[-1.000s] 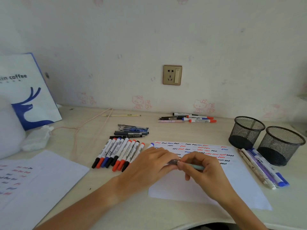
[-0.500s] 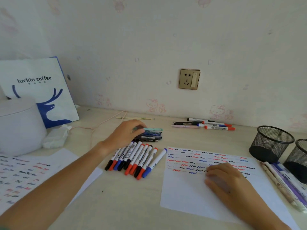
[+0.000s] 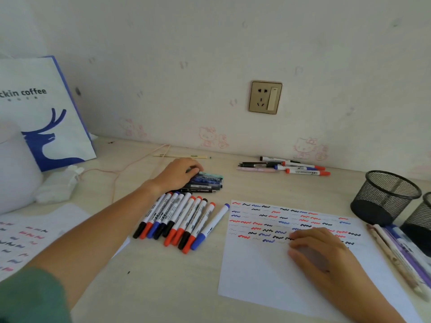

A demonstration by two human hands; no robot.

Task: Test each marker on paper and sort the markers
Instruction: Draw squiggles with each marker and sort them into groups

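My left hand (image 3: pixel 178 174) pinches the teal pen (image 3: pixel 210 176) atop the dark pen pile (image 3: pixel 205 184); right hand (image 3: pixel 319 250) lies flat on the paper (image 3: pixel 256 276). I'd set it parallel, then let go gently

The left hand (image 3: pixel 177 173) is resting on a stack of pens (image 3: pixel 207 183), fingertips seemingly touching a teal pen (image 3: pixel 211 175). The right hand (image 3: pixel 319 248) is lying on the scribbled paper (image 3: pixel 256 271), beside a row of markers (image 3: pixel 179 220).

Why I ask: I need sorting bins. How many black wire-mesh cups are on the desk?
2. One black wire-mesh cup stands right of the scribbled white paper; the second cup sits beside it, cut off by the frame edge.
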